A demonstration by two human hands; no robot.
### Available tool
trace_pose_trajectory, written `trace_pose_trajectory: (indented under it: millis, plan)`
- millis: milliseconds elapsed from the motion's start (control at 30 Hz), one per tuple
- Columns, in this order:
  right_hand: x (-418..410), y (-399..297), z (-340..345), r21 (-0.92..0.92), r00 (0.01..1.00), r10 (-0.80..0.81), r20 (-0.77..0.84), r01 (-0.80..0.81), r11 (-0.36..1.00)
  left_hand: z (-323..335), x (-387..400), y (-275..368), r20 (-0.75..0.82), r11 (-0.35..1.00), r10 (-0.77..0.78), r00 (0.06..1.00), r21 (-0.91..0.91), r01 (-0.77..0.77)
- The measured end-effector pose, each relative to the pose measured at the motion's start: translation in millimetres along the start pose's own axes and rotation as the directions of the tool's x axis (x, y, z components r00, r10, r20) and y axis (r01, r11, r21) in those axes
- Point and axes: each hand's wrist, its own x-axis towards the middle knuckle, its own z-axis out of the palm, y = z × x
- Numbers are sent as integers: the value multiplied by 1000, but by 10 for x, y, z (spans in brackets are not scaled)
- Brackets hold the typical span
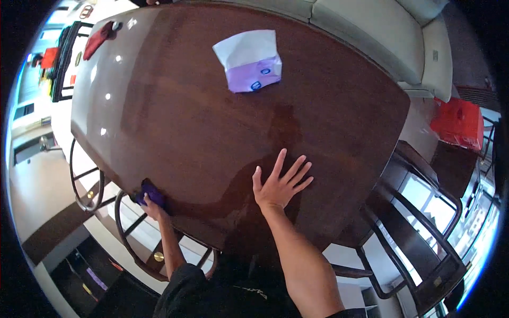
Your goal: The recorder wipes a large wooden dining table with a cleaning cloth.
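At the near left edge of a dark brown wooden table [191, 131], my left hand [153, 207] grips a bunched purple cloth [150, 194]. The cloth lies against the tabletop by the rim. My right hand [280, 185] is spread palm down on or just over the table's near middle, fingers apart, holding nothing. Farther away, beyond my right hand, stands a purple and white soft pack of tissues [254, 73]. A dark red cloth-like item [98, 39] rests at the far left corner, with a small pale object beside it.
Wooden chairs with curved frames stand along the near left edge [119, 222] and on the right [417, 238]. A pale sofa [370, 35] borders the far side. A red box [457, 123] sits past the right corner. Part of another person's hand [153, 2] shows at the top edge.
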Motion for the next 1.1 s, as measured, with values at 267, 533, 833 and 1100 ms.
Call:
trace_pose_trajectory:
  millis: [267, 533, 833, 1100]
  plan:
    - [-37, 62, 44, 48, 999, 20, 46, -22, 999, 3298, -594, 2327, 534, 630, 543, 648, 252, -735]
    - [-79, 63, 214, 138, 998, 21, 67, -30, 990, 5782, -1080, 3669, 836, 266, 539, 105, -51, -963]
    - [13, -51, 29, 254, 1000, 9, -7, -7, 967, 5540, -3538, 4062, 985, 162, 156, -71, -96, -982]
    - [-178, 1105, -304, 501, 957, -280, 72, 208, 840, 4863, -5162, 3595, 911, 134, 356, -207, -269, -954]
